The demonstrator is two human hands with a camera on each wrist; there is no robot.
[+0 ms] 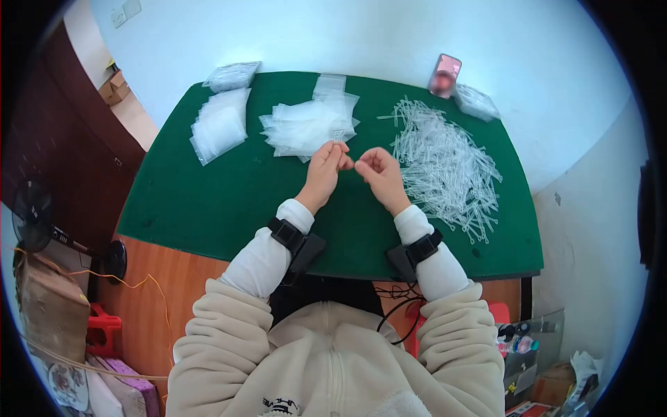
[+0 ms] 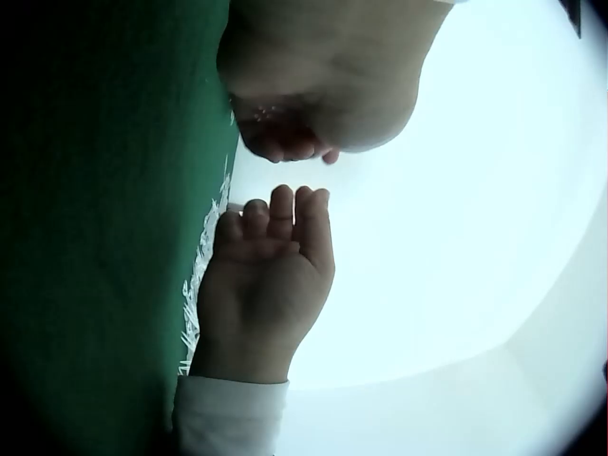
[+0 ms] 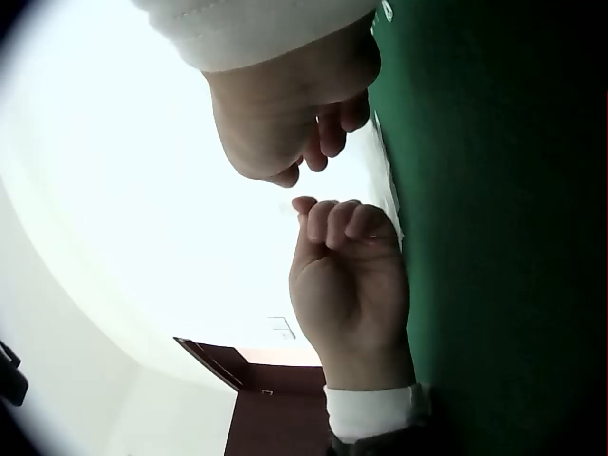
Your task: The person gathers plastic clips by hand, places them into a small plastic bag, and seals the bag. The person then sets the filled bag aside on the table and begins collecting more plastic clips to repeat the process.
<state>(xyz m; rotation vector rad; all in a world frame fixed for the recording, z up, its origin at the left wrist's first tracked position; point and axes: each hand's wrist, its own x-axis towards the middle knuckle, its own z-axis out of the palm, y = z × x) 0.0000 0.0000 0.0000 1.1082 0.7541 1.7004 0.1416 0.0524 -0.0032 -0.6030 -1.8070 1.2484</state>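
Note:
My left hand (image 1: 324, 175) pinches a small bunch of clear plastic strips (image 1: 338, 133) between thumb and fingers, over the near edge of a pile of clear bags (image 1: 299, 128). Just right of it is my right hand (image 1: 383, 179), its fingers curled and nothing visible in them. A gap separates the two hands. Beyond the right hand spreads a large heap of loose clear strips (image 1: 445, 163). In the left wrist view the right hand (image 2: 266, 275) faces the left hand (image 2: 323, 71), fingers bent. The right wrist view shows the left hand (image 3: 351, 275) with curled fingers.
On the green table (image 1: 167, 201), a fanned stack of clear bags (image 1: 222, 128) lies at the left, with a packed bundle (image 1: 233, 75) behind it. At the back right are a phone (image 1: 445, 73) against the wall and another clear bundle (image 1: 476, 102).

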